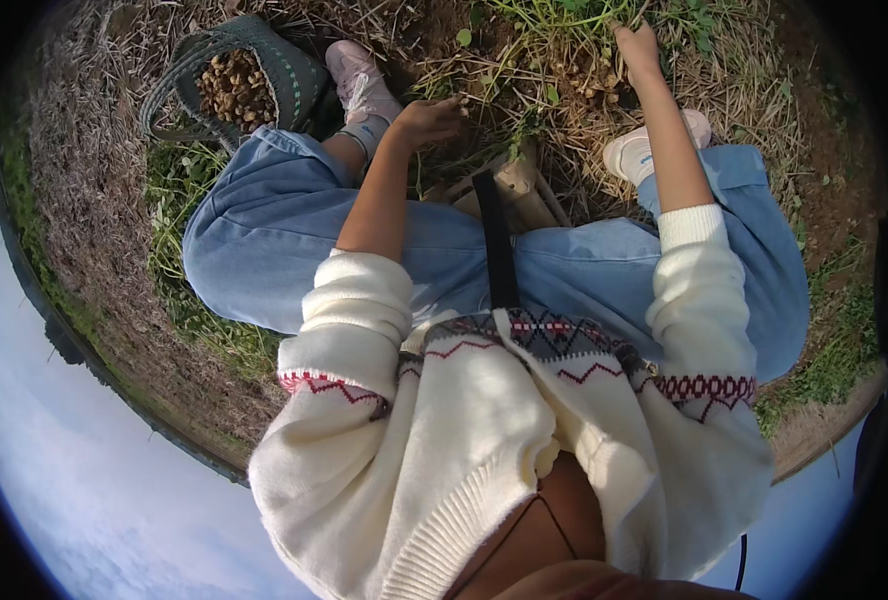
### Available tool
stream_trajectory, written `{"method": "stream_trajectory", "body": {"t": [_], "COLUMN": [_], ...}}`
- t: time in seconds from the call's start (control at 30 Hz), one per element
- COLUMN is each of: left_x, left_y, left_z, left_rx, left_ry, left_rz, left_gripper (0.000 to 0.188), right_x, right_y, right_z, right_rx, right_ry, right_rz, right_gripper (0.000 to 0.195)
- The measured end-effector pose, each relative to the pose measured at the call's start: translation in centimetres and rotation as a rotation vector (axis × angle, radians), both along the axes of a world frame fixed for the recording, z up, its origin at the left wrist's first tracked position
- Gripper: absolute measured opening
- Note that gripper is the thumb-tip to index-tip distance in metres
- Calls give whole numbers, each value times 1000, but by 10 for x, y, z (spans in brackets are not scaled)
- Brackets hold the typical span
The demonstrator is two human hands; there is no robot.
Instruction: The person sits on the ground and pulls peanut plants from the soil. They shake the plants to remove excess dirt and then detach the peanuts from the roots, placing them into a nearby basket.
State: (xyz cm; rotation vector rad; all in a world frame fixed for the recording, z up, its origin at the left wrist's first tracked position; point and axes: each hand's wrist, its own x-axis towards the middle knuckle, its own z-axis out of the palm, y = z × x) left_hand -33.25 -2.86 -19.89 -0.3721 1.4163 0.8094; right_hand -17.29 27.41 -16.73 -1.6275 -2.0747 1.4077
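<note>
My right hand (639, 51) grips the stems of a pulled peanut plant (575, 19), whose green leaves spread at the top of the view. Brown peanut pods (598, 86) hang among the roots just below that hand. My left hand (430, 124) is lower and to the left, apart from the plant, with its fingers curled. A small pale spot shows at its fingertips; whether it is a peanut I cannot tell. Left of my left foot leans a dark green woven basket (301, 75), partly filled with loose peanuts (235, 90).
I sit on a low wooden stool (523, 191) between my knees, a black strap (495, 240) hanging over it. My pink shoe (358, 75) and white shoe (628, 154) rest on straw-covered soil. Green plants (181, 176) lie beside my left leg.
</note>
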Motion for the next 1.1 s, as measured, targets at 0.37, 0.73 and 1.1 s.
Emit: {"method": "stream_trajectory", "body": {"t": [0.37,0.73,1.1], "left_x": [-59,-55,-36], "left_y": [2,4,6], "left_z": [86,90,85], "left_rx": [85,256,416], "left_ry": [248,461,1037], "left_rz": [-260,-689,-946], "left_gripper": [44,27,26], "right_x": [1,1,-1], "right_y": [-3,-4,-3], "right_z": [11,14,13], "right_rx": [16,26,32], "right_ry": [-19,-25,-27], "right_rz": [50,68,73], "right_gripper": [59,60,61]}}
